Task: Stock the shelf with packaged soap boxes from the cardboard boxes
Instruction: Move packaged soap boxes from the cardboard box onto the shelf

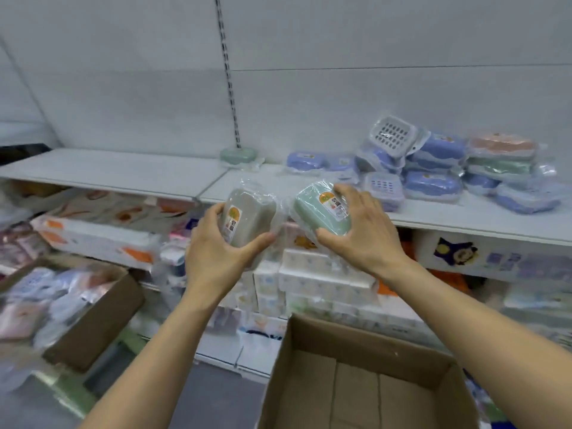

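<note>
Head view: a person's left hand (216,252) grips a grey-beige plastic soap box in clear wrap (250,219), thumb curled under its near edge, fingers round the left side, orange sticker facing the camera. Just right of it, w/ a narrow gap between the two packs, the right hand (360,232) holds a mint-green plastic soap box in clear wrap (320,210), fingers draped over the top, thumb hooked below. Both packs sit in the air at the front edge of the white metal shelf (123,171). Far right on that shelf: a loose pile of wrapped soap boxes (458,171), mostly blue, plus green, pink and white slotted ones. One lone green wrapped soap box (238,156) lies at the back, centre. Near right, an open brown cardboard box (356,376), its floor bare; near left, a second cardboard box (93,314) filled w/ wrapped packs. Tissue packs (318,280) fill the lower shelves.
</note>
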Demonstrator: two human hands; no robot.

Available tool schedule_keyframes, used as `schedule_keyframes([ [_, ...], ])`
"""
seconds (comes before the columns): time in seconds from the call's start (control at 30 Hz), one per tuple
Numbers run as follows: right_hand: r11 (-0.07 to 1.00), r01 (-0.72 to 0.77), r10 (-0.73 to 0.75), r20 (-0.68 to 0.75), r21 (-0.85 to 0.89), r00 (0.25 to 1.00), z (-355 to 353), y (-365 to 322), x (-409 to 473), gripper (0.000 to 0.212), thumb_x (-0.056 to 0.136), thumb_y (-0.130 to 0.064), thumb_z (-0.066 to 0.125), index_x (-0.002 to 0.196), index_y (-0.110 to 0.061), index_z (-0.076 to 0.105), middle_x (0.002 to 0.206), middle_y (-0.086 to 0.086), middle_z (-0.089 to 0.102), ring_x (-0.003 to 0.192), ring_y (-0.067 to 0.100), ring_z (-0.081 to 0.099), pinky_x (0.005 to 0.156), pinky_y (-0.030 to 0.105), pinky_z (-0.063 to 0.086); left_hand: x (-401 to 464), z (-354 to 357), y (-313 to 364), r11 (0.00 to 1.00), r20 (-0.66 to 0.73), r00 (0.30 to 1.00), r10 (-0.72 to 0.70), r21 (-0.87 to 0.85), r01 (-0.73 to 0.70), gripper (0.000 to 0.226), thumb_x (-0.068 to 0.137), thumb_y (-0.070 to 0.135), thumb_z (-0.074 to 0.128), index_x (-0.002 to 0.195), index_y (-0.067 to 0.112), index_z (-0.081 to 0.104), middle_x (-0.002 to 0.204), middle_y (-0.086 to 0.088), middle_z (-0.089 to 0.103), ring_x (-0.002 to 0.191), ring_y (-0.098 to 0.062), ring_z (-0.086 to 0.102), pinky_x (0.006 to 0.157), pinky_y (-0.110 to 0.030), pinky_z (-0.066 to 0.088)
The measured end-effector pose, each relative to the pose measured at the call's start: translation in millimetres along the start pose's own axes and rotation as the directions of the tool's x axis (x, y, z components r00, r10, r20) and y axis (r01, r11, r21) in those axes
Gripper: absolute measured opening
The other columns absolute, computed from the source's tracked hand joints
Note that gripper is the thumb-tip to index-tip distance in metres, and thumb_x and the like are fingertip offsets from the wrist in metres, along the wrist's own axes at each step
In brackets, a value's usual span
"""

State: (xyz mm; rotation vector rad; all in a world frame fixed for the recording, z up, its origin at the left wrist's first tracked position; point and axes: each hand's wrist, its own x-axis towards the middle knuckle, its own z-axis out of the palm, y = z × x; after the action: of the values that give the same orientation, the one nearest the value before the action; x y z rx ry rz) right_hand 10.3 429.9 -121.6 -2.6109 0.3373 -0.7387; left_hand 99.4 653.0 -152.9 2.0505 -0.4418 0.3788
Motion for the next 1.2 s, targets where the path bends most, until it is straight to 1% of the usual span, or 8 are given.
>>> schedule_keyframes([
  [0.23, 0.985, 0.142, -0.151, 0.096, 0.101, 0.984, 104, -131, 15, 0.076, 0.072, -0.049, 0.068, 0.139, -0.031, 0.036, 0.119, 0.001, 0.049, 0.109, 0.022, 0.045, 0.084, 0.035, 0.04, 4, -118, -107, 0.99, -0.108, 0.987, -0.116, 0.069, 0.124, 0.091, 0.049, 0.084, 0.074, 0.123, 0.041, 0.043, 0.116, 0.013, 0.062, 0.105, -0.012, 0.061, 0.089, -0.044, 0.054],
  [0.33, 0.978, 0.131, -0.154, 0.136, 0.16, 0.979, 163, -193, 24, 0.078, 0.07, -0.053, 0.066, 0.139, -0.032, 0.035, 0.125, -0.001, 0.049, 0.115, 0.022, 0.045, 0.089, 0.036, 0.042, 19, -173, -162, 0.983, -0.132, 0.977, -0.168, 0.05, 0.176, 0.094, 0.045, 0.088, 0.071, 0.123, 0.04, 0.046, 0.115, 0.014, 0.063, 0.102, -0.01, 0.063, 0.087, -0.043, 0.055],
  [0.5, 0.972, 0.057, -0.1, 0.179, 0.227, 0.979, 252, -298, 40, 0.077, 0.072, -0.051, 0.069, 0.139, -0.033, 0.036, 0.129, 0.0, 0.048, 0.119, 0.022, 0.044, 0.094, 0.038, 0.042, 49, -276, -248, 0.949, -0.079, 0.968, -0.237, 0.193, 0.249, 0.114, 0.045, 0.091, 0.063, 0.138, 0.03, 0.041, 0.132, 0.014, 0.052, 0.119, -0.011, 0.052, 0.098, -0.039, 0.047],
  [0.63, 0.965, 0.043, -0.095, 0.191, 0.258, 0.977, 315, -367, 52, 0.077, 0.072, -0.053, 0.068, 0.14, -0.033, 0.035, 0.128, -0.002, 0.049, 0.116, 0.021, 0.044, 0.094, 0.038, 0.039, 74, -338, -309, 0.924, -0.084, 0.952, -0.295, 0.229, 0.307, 0.092, 0.053, 0.082, 0.07, 0.127, 0.033, 0.045, 0.114, 0.016, 0.057, 0.103, -0.01, 0.059, 0.086, -0.038, 0.051],
  [0.73, 0.976, 0.048, -0.094, 0.212, 0.213, 0.973, 359, -407, 61, 0.078, 0.073, -0.059, 0.063, 0.14, -0.033, 0.034, 0.127, -0.003, 0.049, 0.114, 0.02, 0.041, 0.093, 0.036, 0.032, 91, -367, -352, 0.909, -0.087, 0.937, -0.339, 0.227, 0.35, 0.076, 0.058, 0.075, 0.075, 0.117, 0.039, 0.043, 0.103, 0.021, 0.054, 0.097, -0.011, 0.059, 0.084, -0.041, 0.053],
  [0.9, 0.976, 0.027, -0.095, 0.313, 0.215, 0.945, 435, -457, 88, 0.079, 0.073, -0.061, 0.061, 0.14, -0.032, 0.032, 0.131, -0.002, 0.048, 0.117, 0.02, 0.037, 0.095, 0.037, 0.035, 125, -399, -436, 0.87, -0.091, 0.901, -0.424, 0.238, 0.433, 0.1, 0.049, 0.091, 0.063, 0.128, 0.034, 0.044, 0.121, 0.008, 0.059, 0.105, -0.017, 0.06, 0.087, -0.045, 0.054],
  [1.03, 0.978, -0.011, -0.075, 0.402, 0.206, 0.913, 497, -489, 120, 0.081, 0.076, -0.058, 0.064, 0.143, -0.031, 0.028, 0.133, 0.0, 0.048, 0.119, 0.022, 0.039, 0.089, 0.035, 0.035, 163, -421, -498, 0.837, -0.086, 0.874, -0.478, 0.257, 0.483, 0.084, 0.056, 0.088, 0.062, 0.12, 0.038, 0.04, 0.12, 0.009, 0.056, 0.101, -0.016, 0.059, 0.083, -0.041, 0.053],
  [1.2, 0.973, -0.086, -0.039, 0.517, 0.215, 0.855, 592, -529, 166, 0.082, 0.073, -0.061, 0.065, 0.14, -0.032, 0.027, 0.132, 0.003, 0.049, 0.117, 0.023, 0.041, 0.091, 0.039, 0.042, 225, -443, -590, 0.781, -0.117, 0.835, -0.538, 0.304, 0.546, 0.097, 0.07, 0.077, 0.064, 0.147, 0.029, 0.028, 0.147, 0.006, 0.045, 0.125, -0.02, 0.051, 0.093, -0.04, 0.047],
])
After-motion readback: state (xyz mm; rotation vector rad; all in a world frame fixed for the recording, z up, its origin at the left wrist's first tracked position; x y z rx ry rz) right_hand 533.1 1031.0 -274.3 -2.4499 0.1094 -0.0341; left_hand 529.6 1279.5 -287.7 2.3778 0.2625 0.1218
